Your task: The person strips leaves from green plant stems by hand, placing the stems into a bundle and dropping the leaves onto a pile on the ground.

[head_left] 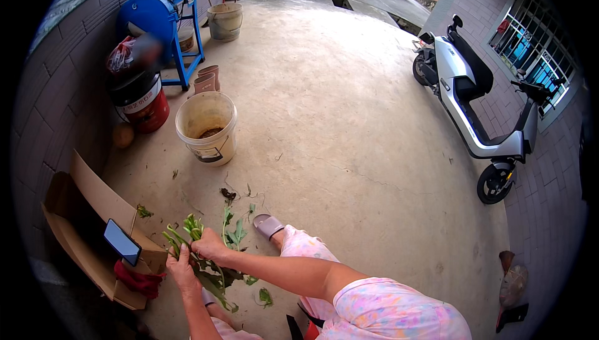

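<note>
A bunch of leafy greens (216, 282) is held in front of me, low and left of centre. Its cut green stems point up and away, and its dark leaves hang down toward my feet. My left hand (181, 269) is closed around the stems on the left side. Close beside it, my right hand (209, 244) grips the same bunch, its fingers partly hidden by the stems. Loose leaves (236, 234) lie on the concrete just beyond my right hand, and another torn leaf (265, 297) lies near my legs.
An open cardboard box (93, 184) stands at left, with a phone (122, 242) and a dark red cloth (138, 279) at its edge. Farther off are a whitish bucket (209, 153), a red-black bucket (150, 115) and a blue machine (150, 19). A scooter (465, 109) is parked right.
</note>
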Demonstrator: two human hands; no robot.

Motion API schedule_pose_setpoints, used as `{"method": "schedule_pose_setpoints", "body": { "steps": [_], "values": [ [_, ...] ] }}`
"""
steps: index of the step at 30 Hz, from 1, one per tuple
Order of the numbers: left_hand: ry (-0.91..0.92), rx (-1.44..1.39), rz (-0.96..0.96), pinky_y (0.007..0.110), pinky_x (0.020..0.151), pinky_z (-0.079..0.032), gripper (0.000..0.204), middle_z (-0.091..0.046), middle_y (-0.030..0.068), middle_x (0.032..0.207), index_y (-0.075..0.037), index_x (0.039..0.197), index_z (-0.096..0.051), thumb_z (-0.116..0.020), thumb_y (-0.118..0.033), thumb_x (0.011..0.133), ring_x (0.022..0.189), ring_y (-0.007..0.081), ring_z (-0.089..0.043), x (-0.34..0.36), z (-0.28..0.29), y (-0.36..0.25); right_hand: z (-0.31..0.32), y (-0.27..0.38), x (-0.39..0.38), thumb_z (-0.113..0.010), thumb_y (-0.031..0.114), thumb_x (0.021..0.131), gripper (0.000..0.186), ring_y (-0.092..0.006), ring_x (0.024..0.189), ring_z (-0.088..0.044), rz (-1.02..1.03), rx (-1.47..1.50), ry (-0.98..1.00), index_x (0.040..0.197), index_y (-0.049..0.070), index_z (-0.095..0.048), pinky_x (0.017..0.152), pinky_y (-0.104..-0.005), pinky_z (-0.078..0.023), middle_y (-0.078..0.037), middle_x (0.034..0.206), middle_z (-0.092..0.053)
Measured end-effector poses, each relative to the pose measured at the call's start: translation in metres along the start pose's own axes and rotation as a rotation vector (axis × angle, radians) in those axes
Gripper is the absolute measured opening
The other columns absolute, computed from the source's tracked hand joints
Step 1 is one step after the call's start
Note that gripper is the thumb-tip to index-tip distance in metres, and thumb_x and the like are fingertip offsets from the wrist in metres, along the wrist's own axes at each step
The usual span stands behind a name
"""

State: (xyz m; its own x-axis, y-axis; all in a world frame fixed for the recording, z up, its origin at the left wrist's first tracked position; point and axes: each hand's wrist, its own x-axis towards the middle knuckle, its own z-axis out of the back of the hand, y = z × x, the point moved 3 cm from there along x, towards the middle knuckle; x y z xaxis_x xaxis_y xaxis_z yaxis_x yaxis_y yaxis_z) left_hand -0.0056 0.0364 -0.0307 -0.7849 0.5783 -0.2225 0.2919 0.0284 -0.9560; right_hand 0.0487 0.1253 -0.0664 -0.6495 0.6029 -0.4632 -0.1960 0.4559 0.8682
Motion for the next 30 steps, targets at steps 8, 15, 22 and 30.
{"method": "schedule_pose_setpoints", "body": {
  "steps": [8,15,22,30],
  "values": [
    [-0.031,-0.029,0.004,0.019,0.045,-0.027,0.007,-0.050,-0.0049,0.064,-0.006,0.080,-0.056,-0.052,-0.010,0.083,0.050,0.0023,-0.036,-0.004,-0.006,-0.006,-0.001,-0.002,0.001,-0.056,0.003,0.063,0.005,-0.0099,0.041,-0.042,-0.008,0.007,0.018,0.060,0.000,-0.056,0.037,-0.0257,-0.031,-0.002,0.050,-0.048],
    [-0.041,-0.048,-0.017,0.019,0.047,-0.030,0.005,-0.053,-0.0035,0.069,-0.005,0.082,-0.055,-0.052,-0.009,0.084,0.054,0.0026,-0.041,-0.005,-0.010,-0.009,-0.002,0.004,-0.005,-0.057,0.005,0.065,0.009,-0.0096,0.040,-0.041,-0.037,0.035,0.047,0.058,0.000,-0.054,0.036,-0.0259,-0.030,-0.002,0.049,-0.047],
    [-0.021,-0.009,-0.002,0.019,0.046,-0.031,0.006,-0.053,-0.0029,0.070,-0.005,0.081,-0.054,-0.052,-0.010,0.084,0.054,0.0032,-0.041,-0.004,-0.005,-0.006,-0.002,-0.001,-0.002,-0.058,0.006,0.066,0.012,-0.0097,0.039,-0.042,-0.016,0.033,0.055,0.056,0.001,-0.053,0.036,-0.0254,-0.031,-0.002,0.048,-0.047],
    [-0.024,0.007,0.004,0.019,0.045,-0.031,0.007,-0.050,-0.0042,0.066,-0.006,0.078,-0.052,-0.052,-0.010,0.084,0.052,0.0029,-0.040,-0.005,-0.003,-0.009,-0.003,0.005,-0.007,-0.058,0.008,0.067,0.016,-0.0098,0.040,-0.042,-0.001,0.056,0.094,0.054,0.003,-0.051,0.036,-0.0253,-0.031,-0.002,0.048,-0.046]
  ]
}}
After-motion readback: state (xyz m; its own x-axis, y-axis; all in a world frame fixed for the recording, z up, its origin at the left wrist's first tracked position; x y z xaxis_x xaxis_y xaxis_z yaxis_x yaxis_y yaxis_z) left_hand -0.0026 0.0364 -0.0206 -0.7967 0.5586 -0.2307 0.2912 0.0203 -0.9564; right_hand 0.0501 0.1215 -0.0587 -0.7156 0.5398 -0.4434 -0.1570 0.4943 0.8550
